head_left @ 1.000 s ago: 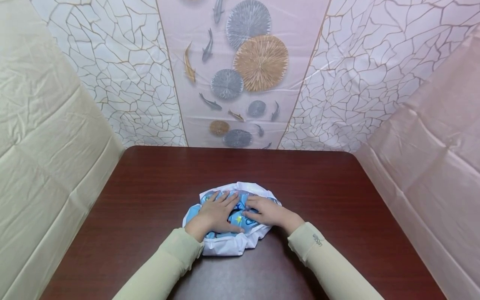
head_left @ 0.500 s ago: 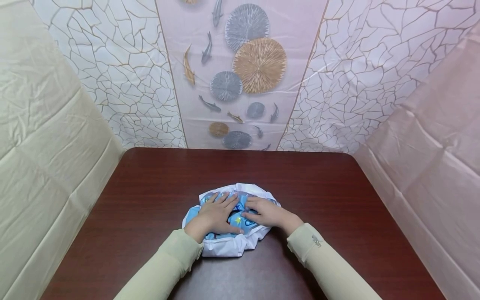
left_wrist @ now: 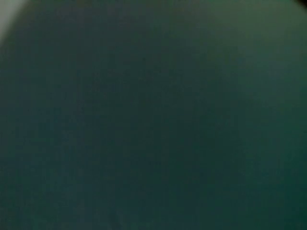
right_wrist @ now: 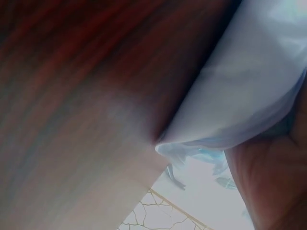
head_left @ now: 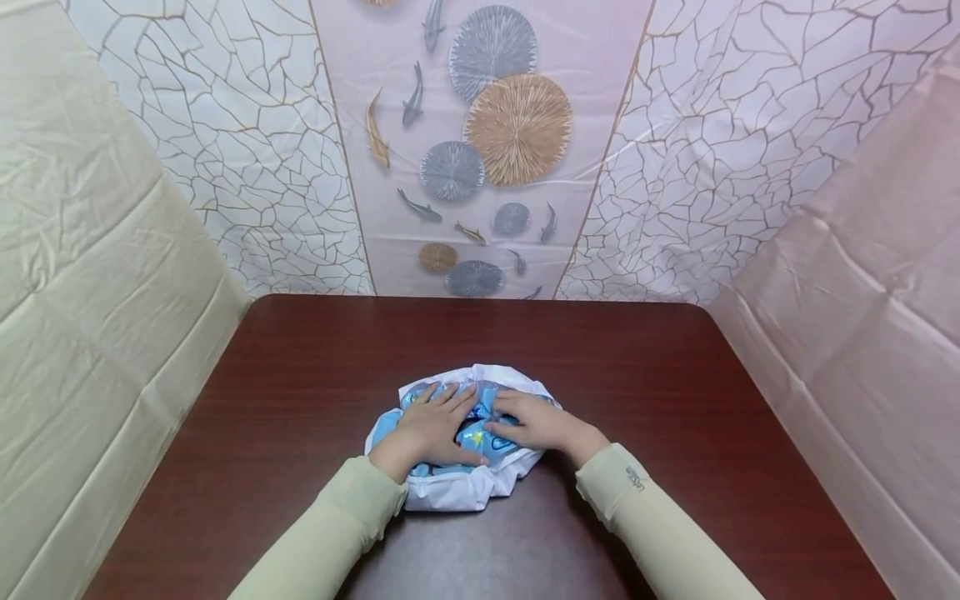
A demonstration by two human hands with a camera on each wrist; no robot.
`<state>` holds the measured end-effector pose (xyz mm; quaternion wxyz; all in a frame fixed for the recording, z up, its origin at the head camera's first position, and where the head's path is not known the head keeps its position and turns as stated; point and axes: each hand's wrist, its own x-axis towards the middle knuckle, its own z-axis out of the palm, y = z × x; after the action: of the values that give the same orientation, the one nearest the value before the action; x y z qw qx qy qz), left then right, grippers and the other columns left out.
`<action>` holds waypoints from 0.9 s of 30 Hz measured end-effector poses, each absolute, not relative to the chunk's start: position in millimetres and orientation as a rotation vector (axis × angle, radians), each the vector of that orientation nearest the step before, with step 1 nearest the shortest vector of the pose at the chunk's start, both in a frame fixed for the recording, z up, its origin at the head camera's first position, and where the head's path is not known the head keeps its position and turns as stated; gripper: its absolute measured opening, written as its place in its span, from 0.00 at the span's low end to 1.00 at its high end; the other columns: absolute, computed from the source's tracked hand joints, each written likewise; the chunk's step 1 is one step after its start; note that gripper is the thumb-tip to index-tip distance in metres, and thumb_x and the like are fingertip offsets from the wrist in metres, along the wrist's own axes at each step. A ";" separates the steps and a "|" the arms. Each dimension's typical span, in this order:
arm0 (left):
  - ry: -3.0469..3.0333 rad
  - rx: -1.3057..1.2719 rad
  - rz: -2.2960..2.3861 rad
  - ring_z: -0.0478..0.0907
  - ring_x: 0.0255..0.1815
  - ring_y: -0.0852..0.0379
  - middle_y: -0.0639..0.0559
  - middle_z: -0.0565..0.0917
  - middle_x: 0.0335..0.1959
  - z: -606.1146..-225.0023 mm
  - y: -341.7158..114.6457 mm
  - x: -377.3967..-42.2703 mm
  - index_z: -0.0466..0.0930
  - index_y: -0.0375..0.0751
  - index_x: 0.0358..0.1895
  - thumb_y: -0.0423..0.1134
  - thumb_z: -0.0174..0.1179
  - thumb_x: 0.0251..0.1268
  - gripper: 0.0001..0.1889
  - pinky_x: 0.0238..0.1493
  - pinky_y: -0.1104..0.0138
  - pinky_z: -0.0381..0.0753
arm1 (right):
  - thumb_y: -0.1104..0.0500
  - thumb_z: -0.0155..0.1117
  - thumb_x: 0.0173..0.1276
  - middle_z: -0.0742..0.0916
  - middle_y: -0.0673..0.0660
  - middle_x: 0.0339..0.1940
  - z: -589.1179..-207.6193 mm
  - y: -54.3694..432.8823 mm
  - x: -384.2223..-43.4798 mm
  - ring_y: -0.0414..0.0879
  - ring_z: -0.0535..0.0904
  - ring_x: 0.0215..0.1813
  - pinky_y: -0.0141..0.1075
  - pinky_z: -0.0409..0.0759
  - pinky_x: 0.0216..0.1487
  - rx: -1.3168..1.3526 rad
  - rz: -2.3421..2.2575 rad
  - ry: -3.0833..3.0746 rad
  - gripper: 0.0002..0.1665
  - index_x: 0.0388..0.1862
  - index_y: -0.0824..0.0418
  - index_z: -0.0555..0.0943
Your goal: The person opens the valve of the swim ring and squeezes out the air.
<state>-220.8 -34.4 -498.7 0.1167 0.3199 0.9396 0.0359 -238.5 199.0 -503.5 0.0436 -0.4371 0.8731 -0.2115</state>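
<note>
A limp, crumpled plastic piece (head_left: 480, 442), like a deflated swim ring, lies on the table in the head view. It has a blue printed middle with a yellow star, a wrinkled white border and a small dark gap near its centre. My left hand (head_left: 429, 433) rests flat on its left part, fingers spread. On its right part lies my right hand (head_left: 543, 423), thumb and fingers apart, fingertips touching the blue plastic. The right wrist view shows the white border (right_wrist: 225, 91) close up beside part of the hand (right_wrist: 268, 182). Only dark bluish-green blur fills the left wrist view.
A dark red-brown table (head_left: 315, 358) with rounded far corners carries the plastic. Behind it hangs a patterned backdrop (head_left: 480, 225) with fish and discs. Pale cloth walls stand at the left (head_left: 112, 292) and right (head_left: 847, 317).
</note>
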 end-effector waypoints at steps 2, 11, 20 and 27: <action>2.758 0.945 0.119 0.42 0.82 0.48 0.55 0.47 0.83 -497.9 -34.5 -220.8 0.45 0.50 0.82 0.82 0.49 0.55 0.58 0.79 0.47 0.38 | 0.48 0.60 0.76 0.77 0.45 0.34 -501.2 200.3 -238.2 0.39 0.73 0.36 0.32 0.74 0.40 -1.316 -0.671 2.681 0.10 0.36 0.51 0.76; 2.810 0.972 0.156 0.48 0.81 0.46 0.52 0.53 0.82 -494.4 -33.9 -220.7 0.52 0.49 0.81 0.84 0.50 0.51 0.60 0.78 0.46 0.45 | 0.52 0.65 0.73 0.83 0.48 0.47 -489.4 209.6 -233.9 0.41 0.78 0.50 0.41 0.81 0.56 -1.272 -0.819 2.850 0.14 0.52 0.57 0.81; 3.038 0.963 0.376 0.67 0.61 0.51 0.51 0.71 0.61 -488.6 -35.7 -223.7 0.81 0.53 0.61 0.85 0.45 0.54 0.46 0.58 0.46 0.72 | 0.59 0.69 0.69 0.82 0.52 0.47 -487.4 223.6 -234.3 0.47 0.74 0.50 0.43 0.80 0.54 -0.948 -0.775 3.185 0.12 0.49 0.59 0.83; 2.993 0.769 0.677 0.73 0.52 0.53 0.50 0.75 0.54 -479.2 -50.3 -213.7 0.80 0.46 0.61 0.64 0.60 0.66 0.30 0.51 0.55 0.80 | 0.58 0.69 0.70 0.83 0.52 0.47 -488.1 226.8 -232.7 0.46 0.75 0.50 0.42 0.82 0.54 -0.694 -0.752 3.150 0.14 0.52 0.58 0.81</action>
<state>-213.7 -50.3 -479.2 -0.0107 0.2430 0.9461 0.2139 -232.7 226.8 -488.1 -0.0852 -0.2088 0.9476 -0.2261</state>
